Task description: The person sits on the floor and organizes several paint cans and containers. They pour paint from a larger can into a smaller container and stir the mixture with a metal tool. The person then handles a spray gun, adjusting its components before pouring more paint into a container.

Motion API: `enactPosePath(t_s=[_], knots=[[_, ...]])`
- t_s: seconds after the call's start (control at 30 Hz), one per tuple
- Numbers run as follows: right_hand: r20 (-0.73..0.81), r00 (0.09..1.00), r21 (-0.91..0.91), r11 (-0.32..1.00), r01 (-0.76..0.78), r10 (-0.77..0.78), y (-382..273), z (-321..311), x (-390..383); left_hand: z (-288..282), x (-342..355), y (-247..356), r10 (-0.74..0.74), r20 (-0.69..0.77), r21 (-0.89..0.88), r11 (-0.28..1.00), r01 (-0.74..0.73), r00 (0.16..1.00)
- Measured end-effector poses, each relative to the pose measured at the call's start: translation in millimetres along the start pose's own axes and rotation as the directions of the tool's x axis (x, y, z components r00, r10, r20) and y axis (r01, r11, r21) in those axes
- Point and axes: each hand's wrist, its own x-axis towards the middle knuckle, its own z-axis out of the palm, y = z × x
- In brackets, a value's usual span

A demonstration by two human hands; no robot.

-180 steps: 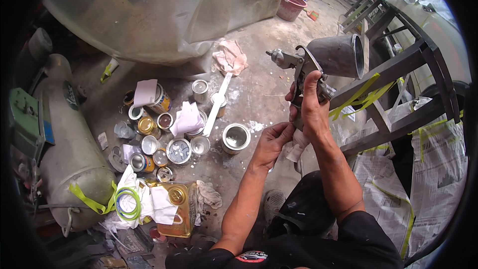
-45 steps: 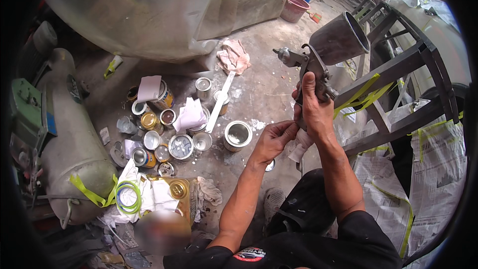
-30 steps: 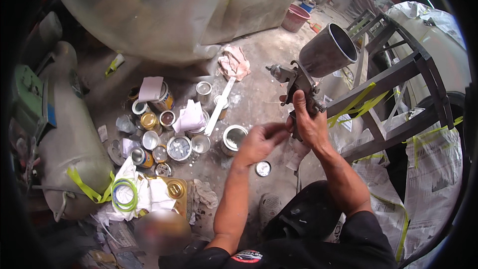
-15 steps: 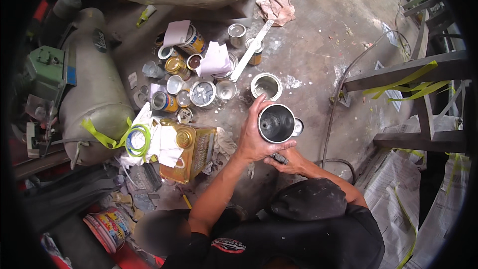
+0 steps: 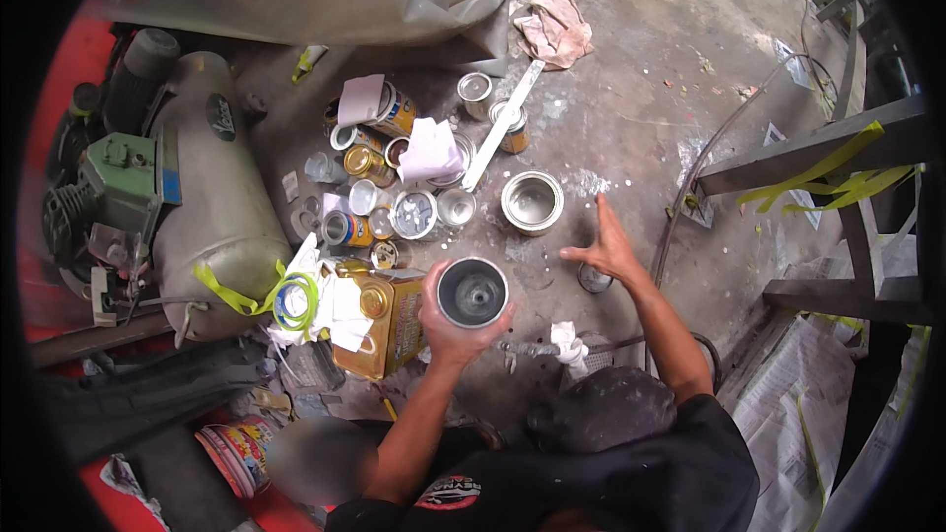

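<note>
My left hand point(image 5: 443, 333) is wrapped round an open metal spray gun cup point(image 5: 473, 294). Its inside is dark, with a small outlet at the bottom. A hose point(image 5: 529, 347) runs off to the right just below it; where the two join is hidden. Away to the right, my right hand point(image 5: 613, 248) is empty, thumb and fingers spread. Beneath its palm a small round metal piece point(image 5: 594, 279) stands on the floor, partly covered. Ahead, between the hands, sits an open tin point(image 5: 532, 202) with greyish contents.
Several paint tins and cups point(image 5: 414, 213) crowd the floor at left, with a white stick point(image 5: 503, 126) across one. A rectangular gold can point(image 5: 379, 335) stands nearer. An air compressor point(image 5: 212, 207) lies far left; a metal frame point(image 5: 818, 153) rises at right beside a hose point(image 5: 680, 197).
My left hand has carried the cup left and nearer to me. My right hand has let go from under it, moved right and spread its fingers.
</note>
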Motion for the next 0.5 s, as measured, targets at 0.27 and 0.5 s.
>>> enactPosePath(t_s=[0.27, 0.5], knots=[[-0.307, 0.929, 0.166, 0.949, 0.268, -0.209, -30, 84, 46, 4, -10, -19, -0.072, 0.012, 0.029, 0.997, 0.072, 0.997], [-0.325, 0.941, 0.295, 0.935, 0.195, -0.094, -45, 73, 46, 21, -1, -19, -0.094, -0.023, 0.041, 0.995, 0.095, 0.995]])
